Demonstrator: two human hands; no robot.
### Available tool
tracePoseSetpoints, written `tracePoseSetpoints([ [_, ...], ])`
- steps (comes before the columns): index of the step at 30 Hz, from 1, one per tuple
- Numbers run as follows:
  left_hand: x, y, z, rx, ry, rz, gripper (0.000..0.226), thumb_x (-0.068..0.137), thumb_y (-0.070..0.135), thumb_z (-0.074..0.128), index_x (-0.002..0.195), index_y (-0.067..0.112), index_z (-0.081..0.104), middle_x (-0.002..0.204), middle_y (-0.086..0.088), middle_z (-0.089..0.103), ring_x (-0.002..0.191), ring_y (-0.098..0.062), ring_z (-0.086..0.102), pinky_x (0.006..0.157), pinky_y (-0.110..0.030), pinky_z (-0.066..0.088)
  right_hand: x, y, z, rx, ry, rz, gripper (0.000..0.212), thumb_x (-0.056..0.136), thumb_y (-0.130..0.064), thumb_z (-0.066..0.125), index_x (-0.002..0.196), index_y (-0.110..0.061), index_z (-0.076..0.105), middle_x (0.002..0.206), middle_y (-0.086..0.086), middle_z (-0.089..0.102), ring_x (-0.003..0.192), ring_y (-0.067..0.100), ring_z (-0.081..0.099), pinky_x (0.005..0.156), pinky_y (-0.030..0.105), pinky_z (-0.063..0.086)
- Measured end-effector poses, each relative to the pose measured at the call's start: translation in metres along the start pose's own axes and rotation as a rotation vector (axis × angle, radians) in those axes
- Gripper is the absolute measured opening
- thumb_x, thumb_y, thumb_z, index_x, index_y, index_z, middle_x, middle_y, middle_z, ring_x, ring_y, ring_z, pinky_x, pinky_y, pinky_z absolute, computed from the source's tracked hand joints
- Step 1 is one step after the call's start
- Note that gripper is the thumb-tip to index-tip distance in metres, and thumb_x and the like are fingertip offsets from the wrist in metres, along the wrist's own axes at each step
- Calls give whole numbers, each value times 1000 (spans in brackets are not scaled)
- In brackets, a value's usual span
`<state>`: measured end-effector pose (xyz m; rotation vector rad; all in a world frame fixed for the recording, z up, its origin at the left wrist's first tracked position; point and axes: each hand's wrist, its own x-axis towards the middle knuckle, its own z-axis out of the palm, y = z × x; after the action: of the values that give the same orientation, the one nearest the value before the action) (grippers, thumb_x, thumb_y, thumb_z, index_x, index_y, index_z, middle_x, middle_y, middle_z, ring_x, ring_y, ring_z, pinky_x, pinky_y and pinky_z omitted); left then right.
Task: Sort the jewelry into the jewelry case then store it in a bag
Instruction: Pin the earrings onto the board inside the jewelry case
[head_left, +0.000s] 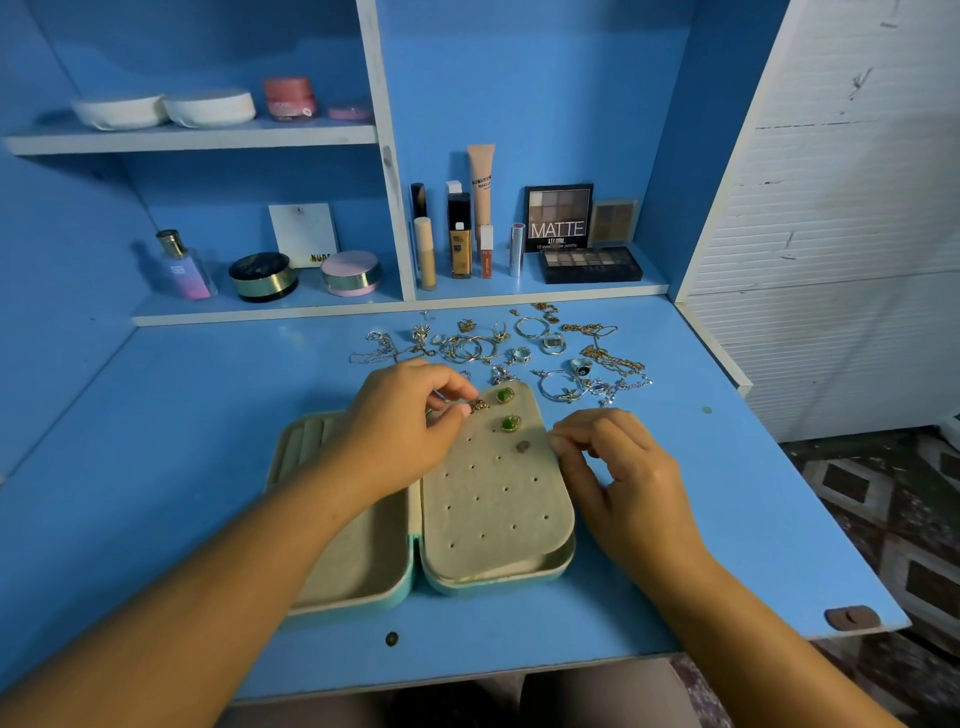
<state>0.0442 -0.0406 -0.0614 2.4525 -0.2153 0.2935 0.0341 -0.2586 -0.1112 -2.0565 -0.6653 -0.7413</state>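
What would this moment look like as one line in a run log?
left hand: pinching gold earring at earring panel | right hand: at panel's edge | green earrings: pinned | loose jewelry: unsorted

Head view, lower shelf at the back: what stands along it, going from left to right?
Perfume bottle → black jar → white card → pink jar → divider → beige tube → foundation bottle → silver lipstick → MATTE palette.
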Motion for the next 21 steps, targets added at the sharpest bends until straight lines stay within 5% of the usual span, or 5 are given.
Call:
tracePoseSetpoints([
  [5, -2, 3, 1, -26, -16, 9, 12, 84, 24, 74, 95, 29, 75, 84, 23, 66, 86, 11, 60, 67, 1, 40, 0, 1, 0, -12, -3, -10, 17, 91, -19, 59, 91, -6, 69, 94, 1, 66, 87, 15, 61, 76, 26, 50],
  [10, -2, 4, 1, 1, -22, 37, 7, 84, 33, 72, 91, 31, 73, 87, 18, 65, 84, 3, 59, 72, -13, 44, -1, 0, -1, -7, -5, -9, 21, 92, -22, 56, 91, -6, 69, 94, 0, 65, 87, 14, 61, 76, 24, 50],
  [15, 0, 5, 3, -5, -19, 74, 34, 88, 28, 70, 122, 30, 64, 97, 16, 62, 85, 5, 56, 73, -14, 46, 0, 0, 0, -10, -7, -12, 22, 92, -23, 56, 91, -6, 69, 93, 1, 66, 87, 13, 60, 76, 21, 49],
  [21, 5, 3, 4, 84, -38, 102, 16, 90, 19, 66, 104, 22, 73, 91, 15, 60, 79, 5, 57, 71, -10, 45, 0, -1, -1, -12, -4, -9, 17, 91, -20, 60, 91, -6, 69, 93, 1, 66, 86, 15, 61, 76, 24, 50],
])
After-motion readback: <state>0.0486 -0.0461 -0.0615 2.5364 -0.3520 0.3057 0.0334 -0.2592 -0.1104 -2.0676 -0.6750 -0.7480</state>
